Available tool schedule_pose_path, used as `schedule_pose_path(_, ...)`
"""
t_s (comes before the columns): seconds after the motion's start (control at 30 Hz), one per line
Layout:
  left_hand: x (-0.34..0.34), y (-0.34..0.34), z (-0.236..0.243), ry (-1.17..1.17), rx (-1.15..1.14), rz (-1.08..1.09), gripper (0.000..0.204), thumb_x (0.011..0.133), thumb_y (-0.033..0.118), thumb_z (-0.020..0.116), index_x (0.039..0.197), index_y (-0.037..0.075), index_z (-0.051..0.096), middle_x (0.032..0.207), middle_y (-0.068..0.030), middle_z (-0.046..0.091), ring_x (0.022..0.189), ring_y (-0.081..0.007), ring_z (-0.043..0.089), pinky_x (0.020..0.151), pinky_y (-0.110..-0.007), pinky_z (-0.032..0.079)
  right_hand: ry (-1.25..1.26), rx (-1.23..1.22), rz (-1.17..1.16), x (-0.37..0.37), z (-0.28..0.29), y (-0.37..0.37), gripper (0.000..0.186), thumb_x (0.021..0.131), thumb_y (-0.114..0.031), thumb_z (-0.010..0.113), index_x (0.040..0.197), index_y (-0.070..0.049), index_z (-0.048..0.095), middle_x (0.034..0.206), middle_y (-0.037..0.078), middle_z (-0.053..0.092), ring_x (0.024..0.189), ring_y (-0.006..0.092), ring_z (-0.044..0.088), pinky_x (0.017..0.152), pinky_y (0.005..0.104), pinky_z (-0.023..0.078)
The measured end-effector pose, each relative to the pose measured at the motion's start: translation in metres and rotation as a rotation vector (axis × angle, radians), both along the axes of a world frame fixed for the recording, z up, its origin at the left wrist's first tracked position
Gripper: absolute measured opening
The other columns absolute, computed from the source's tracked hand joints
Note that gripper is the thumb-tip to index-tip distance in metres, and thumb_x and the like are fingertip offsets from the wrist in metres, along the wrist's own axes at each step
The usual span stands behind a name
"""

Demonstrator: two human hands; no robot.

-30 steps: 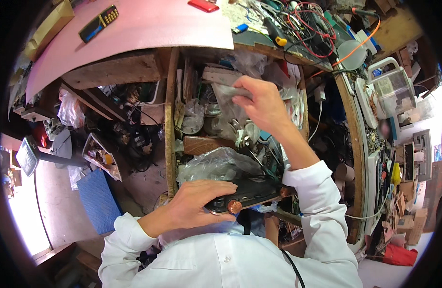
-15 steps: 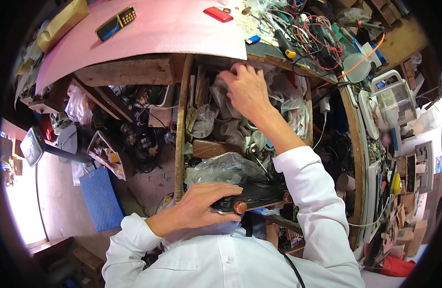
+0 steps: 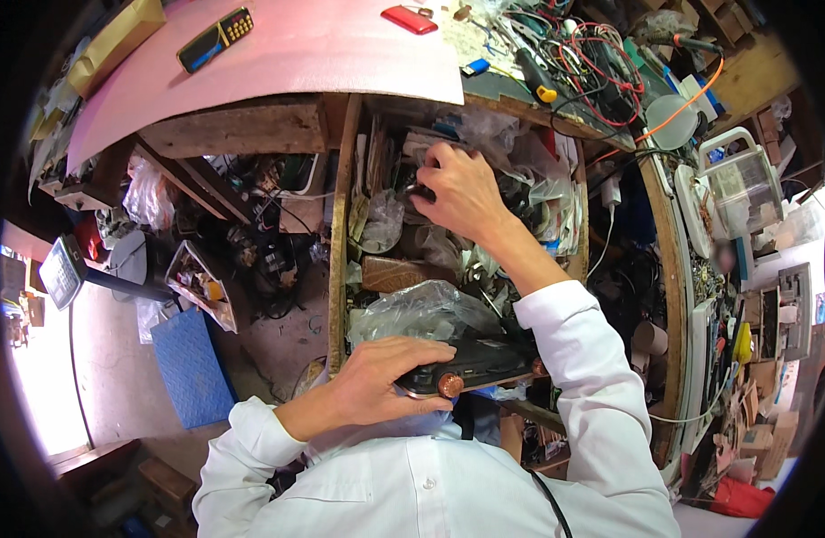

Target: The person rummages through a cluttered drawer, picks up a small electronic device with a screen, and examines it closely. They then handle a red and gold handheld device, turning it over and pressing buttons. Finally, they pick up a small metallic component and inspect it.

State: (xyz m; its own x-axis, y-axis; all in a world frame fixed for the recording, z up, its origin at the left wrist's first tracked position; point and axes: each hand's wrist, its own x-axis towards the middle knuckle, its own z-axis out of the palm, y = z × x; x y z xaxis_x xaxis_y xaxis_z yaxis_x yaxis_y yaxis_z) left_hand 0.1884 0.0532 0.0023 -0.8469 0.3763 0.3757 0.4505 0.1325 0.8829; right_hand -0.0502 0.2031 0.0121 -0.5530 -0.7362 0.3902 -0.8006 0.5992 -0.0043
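Note:
My left hand is closed round a flat black case-like object with copper-coloured round knobs, resting at the near end of a cluttered wooden drawer. My right hand reaches into the drawer's back part, fingers curled among plastic bags and small items; what they hold, if anything, is hidden. Beside it lie crumpled clear bags and papers. Below it sit a brown block and a large clear plastic bag.
A pink mat bears a black-and-gold phone and a red object. Tangled cables and tools lie at back right. A stand, litter box and blue board are at left, crowded shelving at right.
My right hand first went deeper toward the drawer's back, then came slightly nearer, fingers more bent; the pale bag it pinched earlier is no longer seen in its fingers. My left hand keeps its grip.

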Motion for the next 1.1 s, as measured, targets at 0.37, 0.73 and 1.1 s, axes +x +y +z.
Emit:
schedule_pose_path(0.37, 0.001, 0.001, 0.003, -0.006, 0.004, 0.014, 0.058, 0.074, 0.028, 0.092, 0.121, 0.004, 0.068, 0.123, -0.0143, 0.073, 0.109, -0.0344, 0.072, 0.093, -0.042, 0.057, 0.148, 0.109, 0.205, -0.005, -0.01, -0.011, 0.01, 0.075, -0.016, 0.076, 0.08, -0.011, 0.068, 0.097, 0.007, 0.061, 0.087, 0.0255, 0.064, 0.07, 0.0414, 0.055)
schedule_pose_path(0.73, 0.002, 0.002, 0.0, -0.021, 0.02, 0.001, 0.06, 0.074, 0.023, 0.093, 0.125, 0.003, 0.068, 0.126, -0.0165, 0.072, 0.113, -0.0355, 0.071, 0.095, -0.042, 0.055, 0.044, 0.071, 0.105, 0.0, -0.004, -0.012, 0.015, 0.074, -0.017, 0.075, 0.084, -0.01, 0.067, 0.089, 0.006, 0.065, 0.087, 0.0261, 0.068, 0.071, 0.0398, 0.056)
schedule_pose_path(1.1, 0.002, 0.004, 0.002, -0.016, 0.003, 0.031, 0.055, 0.075, 0.028, 0.092, 0.12, 0.005, 0.07, 0.122, -0.0144, 0.074, 0.108, -0.0348, 0.072, 0.093, -0.041, 0.056, -0.013, 0.284, 0.239, -0.003, -0.008, -0.013, 0.015, 0.078, -0.02, 0.074, 0.079, -0.006, 0.068, 0.085, 0.006, 0.065, 0.097, 0.0259, 0.066, 0.081, 0.0409, 0.054)
